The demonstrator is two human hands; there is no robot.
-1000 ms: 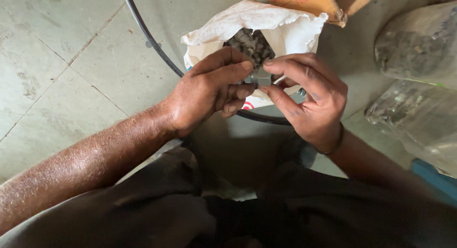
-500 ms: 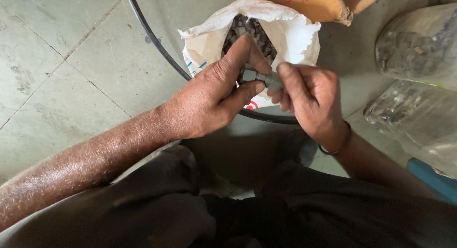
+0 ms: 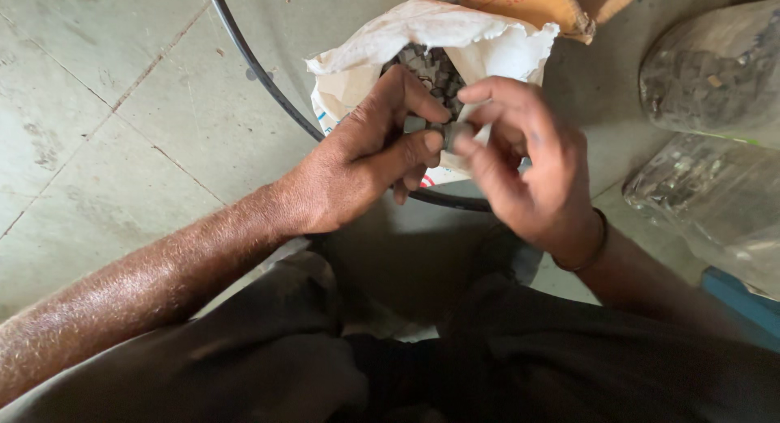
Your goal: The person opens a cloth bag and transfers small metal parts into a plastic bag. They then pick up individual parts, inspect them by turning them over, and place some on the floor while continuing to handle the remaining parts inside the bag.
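Note:
My left hand (image 3: 366, 159) and my right hand (image 3: 528, 171) meet in front of an open white sack (image 3: 422, 45) filled with small grey metal pieces (image 3: 435, 69). Between thumb and fingers of both hands sits one small grey metal part (image 3: 451, 134). The left thumb and forefinger pinch its left end. On its right end my right thumb and forefinger close. A dark band circles my right wrist. My knees in dark trousers fill the bottom of the view.
A black curved hoop or cable (image 3: 268, 82) runs across the tiled floor (image 3: 97, 122) and under the sack. A brown cardboard box (image 3: 536, 4) stands behind the sack. Clear plastic bags of metal parts (image 3: 707, 82) lie at the right. A blue object (image 3: 743, 301) shows at the lower right.
Both hands have shifted slightly. My right hand has turned, fingers now spread more over the part, and the left thumb has come down onto it.

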